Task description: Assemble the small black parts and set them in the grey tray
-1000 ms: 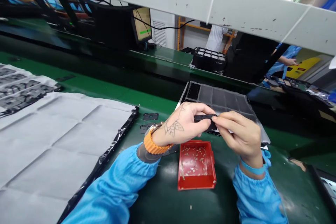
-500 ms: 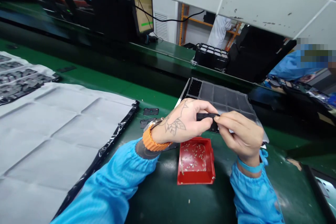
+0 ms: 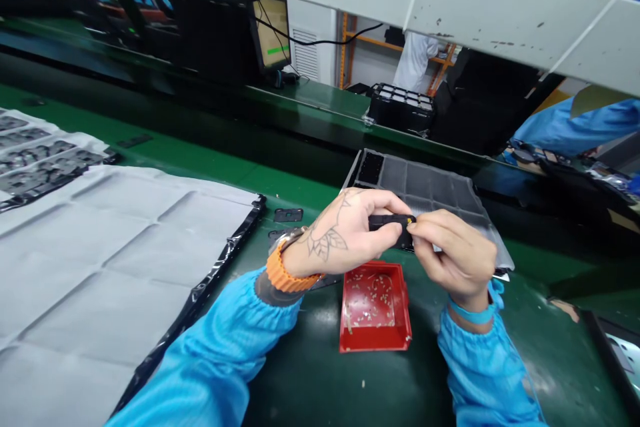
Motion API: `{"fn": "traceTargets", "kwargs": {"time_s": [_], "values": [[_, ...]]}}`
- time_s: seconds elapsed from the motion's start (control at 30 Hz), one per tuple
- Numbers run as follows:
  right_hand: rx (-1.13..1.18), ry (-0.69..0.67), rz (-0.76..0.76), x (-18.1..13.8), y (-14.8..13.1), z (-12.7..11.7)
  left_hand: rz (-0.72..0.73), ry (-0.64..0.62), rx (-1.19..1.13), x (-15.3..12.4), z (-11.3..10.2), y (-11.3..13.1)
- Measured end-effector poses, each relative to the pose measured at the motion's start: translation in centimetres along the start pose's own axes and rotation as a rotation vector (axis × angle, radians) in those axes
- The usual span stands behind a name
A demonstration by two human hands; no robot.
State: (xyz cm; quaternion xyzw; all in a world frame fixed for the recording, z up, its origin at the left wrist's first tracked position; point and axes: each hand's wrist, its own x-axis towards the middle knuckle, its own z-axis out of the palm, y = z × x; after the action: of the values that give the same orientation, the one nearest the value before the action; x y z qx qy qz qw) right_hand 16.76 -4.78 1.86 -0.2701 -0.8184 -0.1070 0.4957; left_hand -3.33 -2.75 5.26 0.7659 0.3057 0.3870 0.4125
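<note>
My left hand (image 3: 350, 233), with an orange band on its wrist, is closed around a small black plastic part (image 3: 383, 221), thumb in front and fingers behind. My right hand (image 3: 455, 250) is pinched at the part's right end. A tiny yellow piece (image 3: 410, 220) shows there, by the right fingertips; whether they grip it or only press on it is hidden. Just below the hands stands a red bin (image 3: 375, 339) with many tiny pale pieces scattered on its floor. Behind the hands lies a black compartment tray (image 3: 425, 180) under a translucent sheet.
A large tray covered with a white sheet (image 3: 125, 247) fills the left side. Farther left, another tray (image 3: 45, 153) holds rows of black parts. Loose black parts (image 3: 289, 215) lie on the green table (image 3: 310, 373). A black ledge and a monitor (image 3: 273, 33) stand behind.
The yellow piece at the black part's right end shows more clearly now. Both hands have shifted slightly left in view and keep the same grip.
</note>
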Motion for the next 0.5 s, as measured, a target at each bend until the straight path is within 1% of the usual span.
{"fn": "traceTargets", "kwargs": {"time_s": [0.17, 0.3, 0.5], "values": [[0.021, -0.018, 0.006, 0.02, 0.14, 0.15, 0.005, 0.032, 0.018, -0.28, -0.09, 0.06], [0.049, 0.003, 0.038, 0.19, 0.03, 0.32, 0.052, 0.106, 0.137, -0.42, -0.19, 0.05], [-0.004, -0.001, 0.055, 0.12, -0.30, 0.48, 0.159, 0.172, 0.293, -0.57, 0.17, -0.34]]}}
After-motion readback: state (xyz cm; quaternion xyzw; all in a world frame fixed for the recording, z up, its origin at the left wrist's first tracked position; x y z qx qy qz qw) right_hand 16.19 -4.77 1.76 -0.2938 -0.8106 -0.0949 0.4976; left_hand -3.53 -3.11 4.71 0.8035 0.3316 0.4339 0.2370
